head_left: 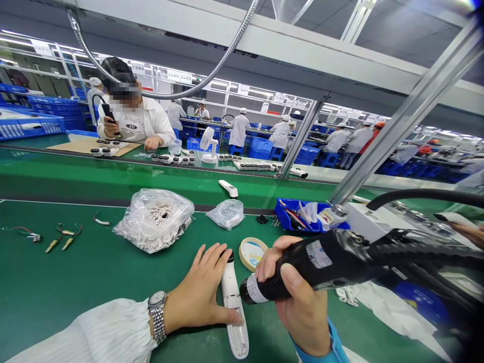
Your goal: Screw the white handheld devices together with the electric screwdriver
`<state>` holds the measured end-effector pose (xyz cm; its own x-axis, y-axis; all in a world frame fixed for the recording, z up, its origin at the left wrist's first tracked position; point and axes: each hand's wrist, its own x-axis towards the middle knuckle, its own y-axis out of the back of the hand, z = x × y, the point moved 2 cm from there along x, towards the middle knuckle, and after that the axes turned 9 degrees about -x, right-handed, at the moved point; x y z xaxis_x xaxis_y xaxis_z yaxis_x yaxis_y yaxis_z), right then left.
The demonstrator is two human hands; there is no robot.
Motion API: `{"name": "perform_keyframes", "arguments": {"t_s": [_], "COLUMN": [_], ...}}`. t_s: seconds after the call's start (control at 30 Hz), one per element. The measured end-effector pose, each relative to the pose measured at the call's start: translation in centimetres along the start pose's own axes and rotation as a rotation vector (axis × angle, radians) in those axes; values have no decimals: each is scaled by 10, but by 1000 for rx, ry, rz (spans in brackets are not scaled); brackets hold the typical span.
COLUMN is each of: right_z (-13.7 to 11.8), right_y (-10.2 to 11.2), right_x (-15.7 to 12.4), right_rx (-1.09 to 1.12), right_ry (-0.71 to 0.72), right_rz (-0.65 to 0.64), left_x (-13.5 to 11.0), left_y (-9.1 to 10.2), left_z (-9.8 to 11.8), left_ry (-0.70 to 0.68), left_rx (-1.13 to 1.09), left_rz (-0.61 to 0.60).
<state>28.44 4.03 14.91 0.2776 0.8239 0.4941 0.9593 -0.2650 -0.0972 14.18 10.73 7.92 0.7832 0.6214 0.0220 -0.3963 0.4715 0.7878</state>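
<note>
White device (228, 282) lies short of our desk's (98, 277) far edge, our left hand (198, 293) spread over it, apparently for steadiness, right hand (302, 308) clamped round black tool (340, 259).

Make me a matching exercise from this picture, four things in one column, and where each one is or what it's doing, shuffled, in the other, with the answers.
Things
1. Left hand
2. Right hand
3. Large clear bag
4. Blue bin

Places or states
A. Gripping a black power tool
B. Beyond the black power tool, holding mixed items
C. Resting on a long white casing
D. Filled with small white pieces

Right pairs: 1-C, 2-A, 3-D, 4-B
</note>
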Motion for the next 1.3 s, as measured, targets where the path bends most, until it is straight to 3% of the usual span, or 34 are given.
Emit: {"name": "perform_keyframes", "arguments": {"t_s": [0.2,0.43,0.73,0.9,1.03,1.13,1.3], "right_z": [7,11,13,1,-13,-5,36], "right_y": [-4,-13,-20,-11,14,32,35], "right_x": [1,9,10,16,36,52,58], "right_rx": [38,-3,-10,11,-7,-75,-82], "right_ry": [-86,-65,-69,-64,83,177,122], "right_rz": [-9,-184,-164,-154,92,275,286], "left_x": [0,1,0,0,-1,-1,-1], "left_y": [-1,-3,-3,-4,-3,-2,-3], "left_z": [-2,-5,-3,-5,-5,-4,-4], "left_ry": [5,-37,-49,-65,-34,-30,-23], "left_rx": [-2,-39,-35,-43,-63,-96,-119], "left_rz": [1,38,46,67,36,37,40]}}
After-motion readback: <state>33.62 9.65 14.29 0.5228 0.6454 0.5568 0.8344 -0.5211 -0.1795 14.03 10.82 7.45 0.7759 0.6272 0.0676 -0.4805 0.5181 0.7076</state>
